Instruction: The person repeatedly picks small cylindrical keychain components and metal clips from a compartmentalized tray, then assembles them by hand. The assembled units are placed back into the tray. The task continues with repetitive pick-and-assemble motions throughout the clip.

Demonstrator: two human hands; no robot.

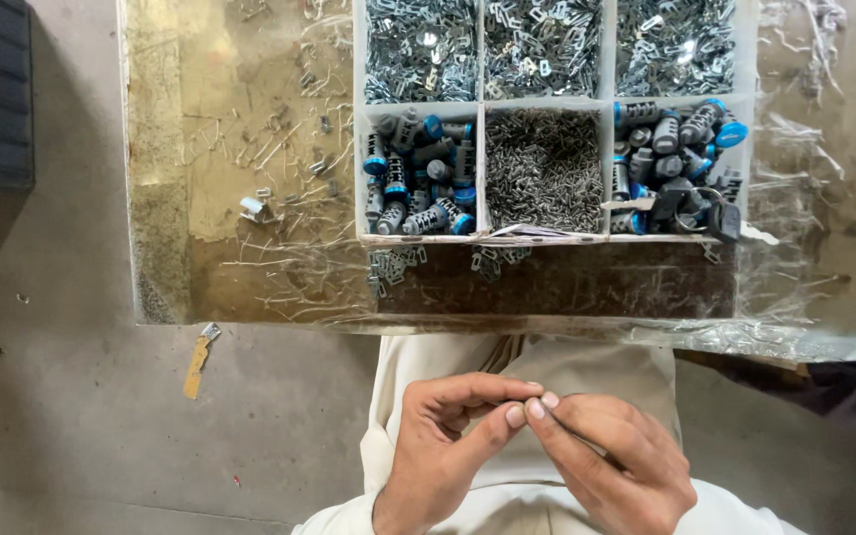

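Something tiny, too small to identify, sat pinched between fingertips of the left hand (438,446) and right hand (611,461), below the scratched bench (250,248) holding a white compartmented tray (482,163) of blue-capped metal cylinders (420,183).

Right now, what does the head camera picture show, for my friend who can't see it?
Two hands, the left hand and right hand, meet fingertip to fingertip over a lap, pinching something too small to tell. Ahead, a white divided tray holds blue-capped metal cylinders and small metal pieces.

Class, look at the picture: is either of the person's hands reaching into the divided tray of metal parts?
No. Both the left hand and the right hand meet fingertip to fingertip over the lap, well clear of the tray.
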